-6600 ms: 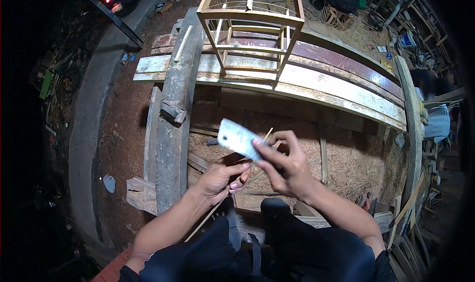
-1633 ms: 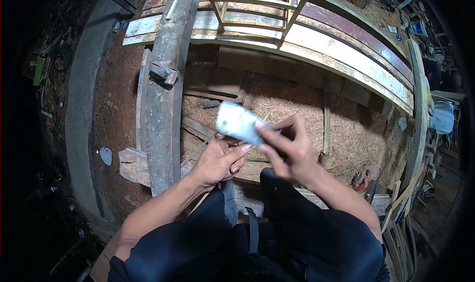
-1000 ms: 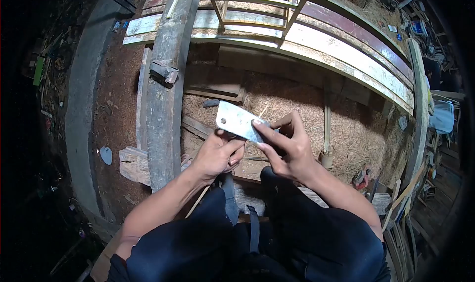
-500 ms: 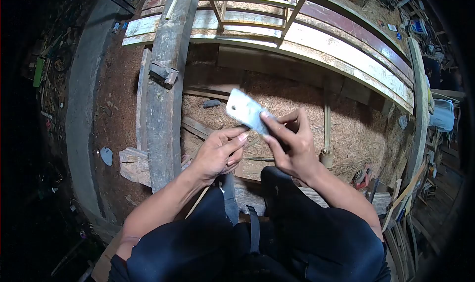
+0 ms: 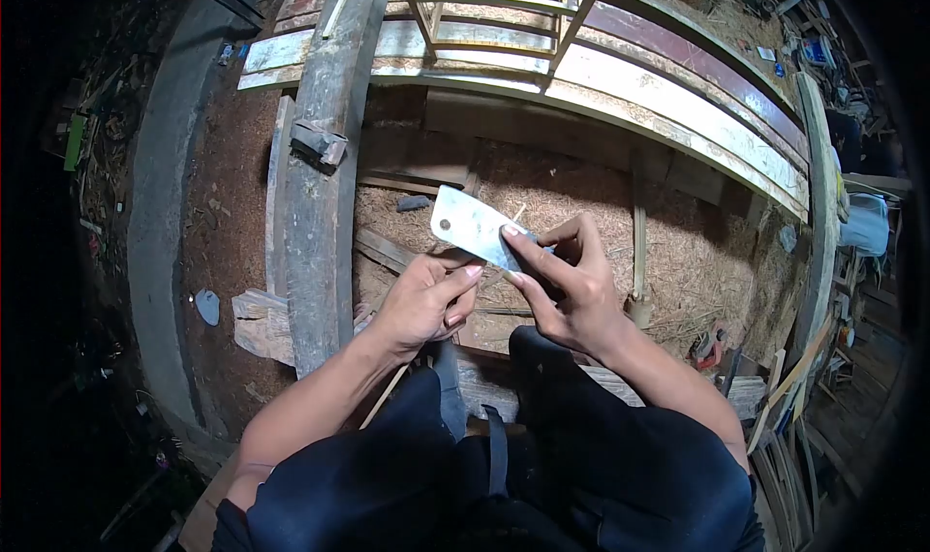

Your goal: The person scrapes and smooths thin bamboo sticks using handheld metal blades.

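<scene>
Here, the right hand (image 5: pixel 581 291) is holding 1 plate (image 5: pixel 469 225) across 1 stick (image 5: pixel 386 397).
Its fingers are gripping the plate's lower-right end; the long axis is slanting to upper left, just beyond the left hand (image 5: pixel 417 305), whose closed fingers are pinching the stick, running lower left to upper right.

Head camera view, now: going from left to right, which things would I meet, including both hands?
Green strip → pale flat scrap on the ground → dark block on the grey beam → left hand → right hand → red object → pale bluish container.
</scene>
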{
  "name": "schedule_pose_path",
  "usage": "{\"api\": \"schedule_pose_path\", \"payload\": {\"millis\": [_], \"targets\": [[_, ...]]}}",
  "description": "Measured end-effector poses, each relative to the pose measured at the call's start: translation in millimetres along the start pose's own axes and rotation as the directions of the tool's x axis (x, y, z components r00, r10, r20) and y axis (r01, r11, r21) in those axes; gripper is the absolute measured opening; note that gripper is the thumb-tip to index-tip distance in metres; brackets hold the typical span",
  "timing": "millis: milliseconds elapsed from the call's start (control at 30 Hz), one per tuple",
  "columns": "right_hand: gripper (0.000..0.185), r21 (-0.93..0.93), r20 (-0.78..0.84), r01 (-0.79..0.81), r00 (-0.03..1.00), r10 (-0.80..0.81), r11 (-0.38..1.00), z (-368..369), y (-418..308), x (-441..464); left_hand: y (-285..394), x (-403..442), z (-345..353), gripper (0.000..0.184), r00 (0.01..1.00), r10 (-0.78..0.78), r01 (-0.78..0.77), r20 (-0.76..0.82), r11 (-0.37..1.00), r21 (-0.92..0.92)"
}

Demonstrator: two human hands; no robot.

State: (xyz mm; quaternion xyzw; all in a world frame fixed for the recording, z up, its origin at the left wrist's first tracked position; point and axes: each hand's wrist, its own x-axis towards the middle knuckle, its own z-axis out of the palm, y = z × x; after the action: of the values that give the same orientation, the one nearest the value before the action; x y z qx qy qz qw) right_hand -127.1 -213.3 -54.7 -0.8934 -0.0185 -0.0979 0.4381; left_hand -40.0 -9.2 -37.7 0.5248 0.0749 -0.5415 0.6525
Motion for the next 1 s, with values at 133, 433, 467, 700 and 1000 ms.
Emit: {"api": "schedule_pose_path", "payload": {"millis": [133, 433, 467, 700, 1000], "targets": [[0.049, 0.026, 0.067, 0.119, 0.990, -0.121, 0.993, -1, -8, -1, -6, 0, -2, 0.023, 1.000, 0.006, -0.005, -0.006, 0.991, 0.137], [0.043, 0.015, 0.028, 0.100, 0.995, -0.100, 0.995, 3, -7, -4, -10, -3, 2, 0.042, 0.988, -0.026, 0.046, -0.149, 0.990, 0.134], [0.044, -0.003, -0.039, 0.035, 0.999, -0.035, 0.999, 5, 0, -1, -8, -3, 3, 0.042, 0.988, -0.027, 0.047, -0.149, 0.990, 0.134], [0.045, 0.013, -0.067, 0.057, 0.996, -0.056, 0.998, 2, 5, 1, -3, 2, -4, 0.031, 0.996, -0.087, 0.089, 0.027, 0.992, -0.085], [0.046, -0.070, -0.182, 0.107, 0.976, -0.118, 0.992, 0, 17, 11, 2, -2, 2, 0.010, 0.998, -0.063, 0.065, 0.013, 0.972, -0.228]]}}
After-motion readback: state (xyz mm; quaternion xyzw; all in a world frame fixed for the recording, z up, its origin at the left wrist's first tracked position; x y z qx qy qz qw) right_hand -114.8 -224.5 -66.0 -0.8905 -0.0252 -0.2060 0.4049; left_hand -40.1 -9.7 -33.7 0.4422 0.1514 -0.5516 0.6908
